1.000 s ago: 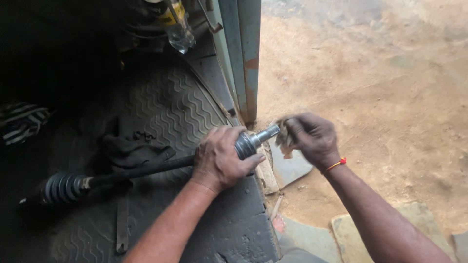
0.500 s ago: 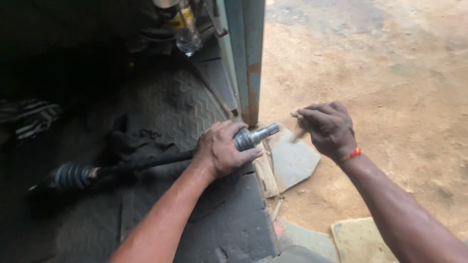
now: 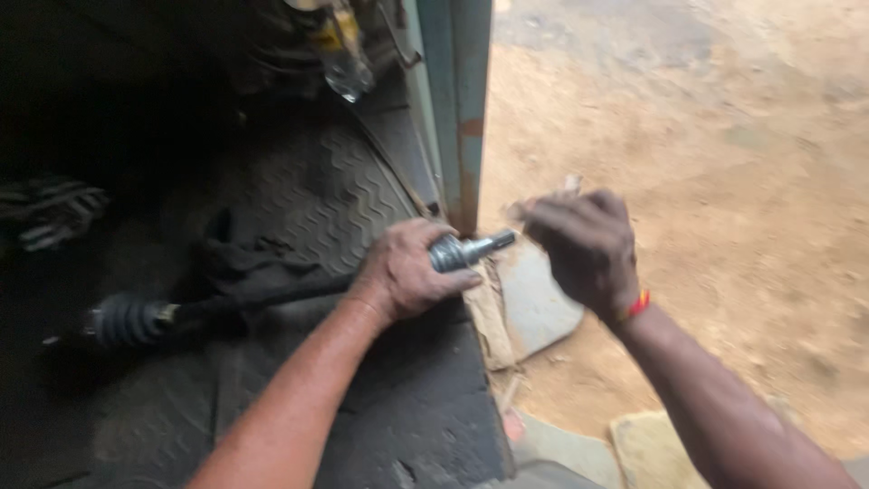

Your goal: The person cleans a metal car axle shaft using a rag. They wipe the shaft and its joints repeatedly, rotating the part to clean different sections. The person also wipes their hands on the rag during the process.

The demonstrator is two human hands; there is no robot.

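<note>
My left hand (image 3: 407,272) is wrapped tight round the metal end of the axle shaft (image 3: 272,294), its splined tip (image 3: 484,243) poking past my knuckles toward my right hand (image 3: 579,249). The right is curled loose just beyond the tip, not touching it; pic's blurred, can't tell if it's pinching anything. The shaft runs back left of my left hand across the ribbed rubber mat (image 3: 308,190) to the rubber boot (image 3: 127,319). Risks, imo: the tip overhangs the floor edge, so if my grip slacks the shaft could roll or tip onto the dirt ground (image 3: 724,226), grit in the splines. Containers: one plastic bottle (image 3: 339,54) well above my left hand, contents unclear.
</note>
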